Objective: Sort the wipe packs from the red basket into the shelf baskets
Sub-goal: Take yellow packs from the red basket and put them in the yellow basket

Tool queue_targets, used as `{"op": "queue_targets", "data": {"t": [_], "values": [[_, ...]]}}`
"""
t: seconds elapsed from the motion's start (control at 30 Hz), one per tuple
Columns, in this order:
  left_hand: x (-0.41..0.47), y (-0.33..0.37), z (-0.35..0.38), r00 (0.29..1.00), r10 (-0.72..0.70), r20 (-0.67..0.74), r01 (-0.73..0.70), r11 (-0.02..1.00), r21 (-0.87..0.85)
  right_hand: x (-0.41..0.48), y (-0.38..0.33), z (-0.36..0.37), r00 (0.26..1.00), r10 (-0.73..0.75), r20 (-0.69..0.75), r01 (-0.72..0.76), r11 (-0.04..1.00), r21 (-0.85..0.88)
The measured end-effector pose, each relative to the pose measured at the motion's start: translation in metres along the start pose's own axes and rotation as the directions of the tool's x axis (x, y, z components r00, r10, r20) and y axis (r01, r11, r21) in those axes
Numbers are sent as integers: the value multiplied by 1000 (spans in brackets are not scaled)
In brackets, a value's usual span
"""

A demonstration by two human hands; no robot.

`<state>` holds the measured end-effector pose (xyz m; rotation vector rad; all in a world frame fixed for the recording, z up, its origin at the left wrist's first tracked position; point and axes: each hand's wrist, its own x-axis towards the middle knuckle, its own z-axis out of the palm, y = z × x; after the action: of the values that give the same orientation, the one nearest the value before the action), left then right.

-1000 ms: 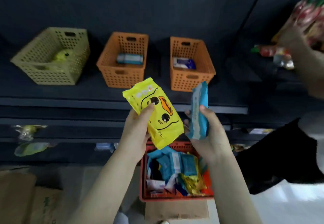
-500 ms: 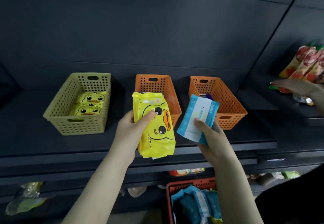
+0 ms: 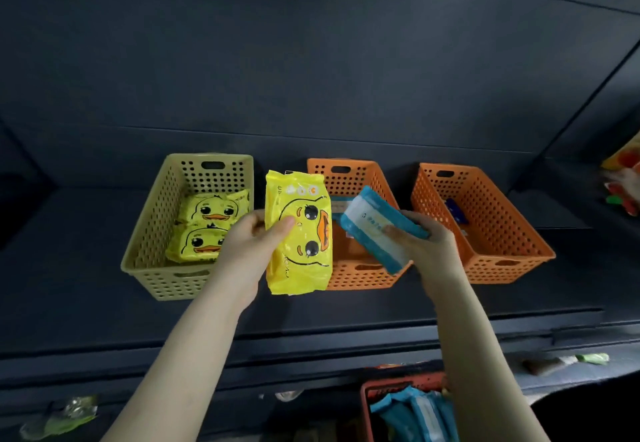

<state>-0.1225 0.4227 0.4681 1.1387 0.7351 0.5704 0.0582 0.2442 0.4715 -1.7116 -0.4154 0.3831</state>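
Note:
My left hand (image 3: 252,246) grips a yellow duck wipe pack (image 3: 298,233), held upright between the yellow-green basket (image 3: 152,233) and the middle orange basket (image 3: 360,277). Two more duck packs (image 3: 207,230) lie inside the yellow-green basket. My right hand (image 3: 427,240) holds a blue and white wipe pack (image 3: 375,230) tilted over the middle orange basket. The right orange basket (image 3: 498,233) holds a dark blue pack (image 3: 455,211). The red basket (image 3: 398,386), bottom centre, holds several blue packs (image 3: 412,417).
The three baskets stand in a row on a dark shelf (image 3: 346,317) with a dark back wall. Colourful snack bags (image 3: 623,178) sit at the far right edge. Lower shelves carry small loose packets (image 3: 62,417) at left and right.
Both hands rose from above the red basket to the shelf baskets. The blue pack now hangs over the middle orange basket; the duck pack moved nearer the yellow-green basket.

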Motion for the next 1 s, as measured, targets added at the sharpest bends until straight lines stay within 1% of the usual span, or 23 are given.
{"op": "queue_targets", "data": {"t": [0.07,0.1,0.2,0.3,0.4,0.47,0.53,0.63,0.73,0.83,0.93,1.0], "values": [[16,3,-3,998,34,-58,-31,998,51,28,3,2,996,-18,-83,5,987,-158],[24,5,-4,995,55,-84,-48,995,83,42,5,3,996,-27,-82,6,969,-247],[46,6,-4,987,82,-137,-61,987,148,84,11,12,1000,-28,12,30,888,-459],[65,6,1,979,99,-177,-57,973,225,116,18,30,991,13,130,66,806,-589],[79,5,7,970,118,-212,-52,955,291,142,29,46,961,103,256,97,741,-665],[87,4,11,969,124,-214,-49,944,326,155,34,55,931,161,328,141,670,-729],[93,3,13,963,133,-232,-46,936,349,165,38,63,904,218,369,145,656,-741],[101,2,15,958,129,-257,-30,934,355,172,47,68,881,290,374,84,682,-726],[106,2,15,960,115,-255,-21,939,343,173,57,72,886,293,360,79,669,-739],[110,2,15,964,103,-245,-10,936,352,173,61,78,894,281,348,126,588,-799],[111,3,13,970,90,-224,-2,930,368,167,58,84,906,289,311,120,527,-841],[112,4,9,974,93,-209,-10,930,367,165,51,84,925,239,295,173,427,-888]]}}
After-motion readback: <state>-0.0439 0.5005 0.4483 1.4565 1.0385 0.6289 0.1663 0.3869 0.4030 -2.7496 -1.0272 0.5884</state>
